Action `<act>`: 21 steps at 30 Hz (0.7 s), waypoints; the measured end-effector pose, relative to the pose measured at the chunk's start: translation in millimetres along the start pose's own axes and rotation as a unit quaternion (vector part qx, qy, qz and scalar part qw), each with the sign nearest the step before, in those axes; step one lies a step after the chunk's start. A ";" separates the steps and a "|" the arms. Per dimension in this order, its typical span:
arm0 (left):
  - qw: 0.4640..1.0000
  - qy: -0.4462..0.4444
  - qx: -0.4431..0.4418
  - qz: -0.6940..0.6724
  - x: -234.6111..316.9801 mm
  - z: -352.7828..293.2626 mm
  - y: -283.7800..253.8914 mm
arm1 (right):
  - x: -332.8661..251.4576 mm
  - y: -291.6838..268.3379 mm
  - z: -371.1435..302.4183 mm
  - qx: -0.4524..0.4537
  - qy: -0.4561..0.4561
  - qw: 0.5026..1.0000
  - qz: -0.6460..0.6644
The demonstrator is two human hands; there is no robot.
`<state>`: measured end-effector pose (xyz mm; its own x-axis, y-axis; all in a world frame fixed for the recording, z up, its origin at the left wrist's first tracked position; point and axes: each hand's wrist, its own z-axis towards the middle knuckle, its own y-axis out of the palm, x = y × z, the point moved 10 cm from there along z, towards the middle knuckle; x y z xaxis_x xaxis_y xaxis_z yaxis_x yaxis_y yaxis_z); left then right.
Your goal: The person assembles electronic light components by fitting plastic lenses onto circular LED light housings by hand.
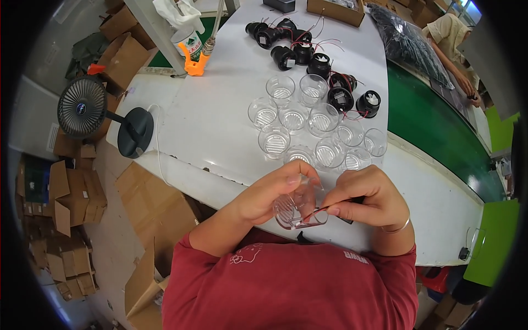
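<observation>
Close to my body, my left hand (275, 190) is wrapped round a clear plastic cup (286, 212), which lies tilted on its side. My right hand (366, 198) pinches a thin red-and-black piece (316, 213), which looks like wires and reaches toward the cup's open side. Something dark shows under the right hand, mostly hidden by the fingers. Just beyond both hands stand several more clear cups (292, 116) in a loose group. Behind them sit several black cylindrical units (319, 65) with red and black wires coming out.
The white table (203, 121) holds a small fan (135, 129) at its left edge and an orange clamp-like holder (195, 65) at the far left. A green conveyor belt (429, 110) runs along the right. Another person's arm (456, 71) is beyond it. Cardboard boxes (77, 192) fill the left floor.
</observation>
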<state>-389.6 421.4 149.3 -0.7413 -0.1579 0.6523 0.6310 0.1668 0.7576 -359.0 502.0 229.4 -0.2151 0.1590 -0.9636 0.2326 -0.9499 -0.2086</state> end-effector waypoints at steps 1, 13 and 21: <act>0.999 -0.022 -0.001 0.024 -4.8 -0.9 -4.5 | 2.4 0.8 0.8 -0.001 0.001 1.000 0.001; 0.911 0.194 0.033 0.364 46.9 -29.8 34.5 | 31.7 14.8 -5.0 0.033 0.106 0.974 0.198; 0.794 0.274 0.104 0.532 57.5 -40.2 42.4 | 25.8 28.4 -1.9 0.041 0.081 0.983 0.160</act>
<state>-396.3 380.2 220.0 0.4341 -0.2095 0.8762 0.7396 0.6382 -0.2139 -356.1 479.7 198.3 0.0117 -0.1177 -0.9930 0.1861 -0.9754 0.1178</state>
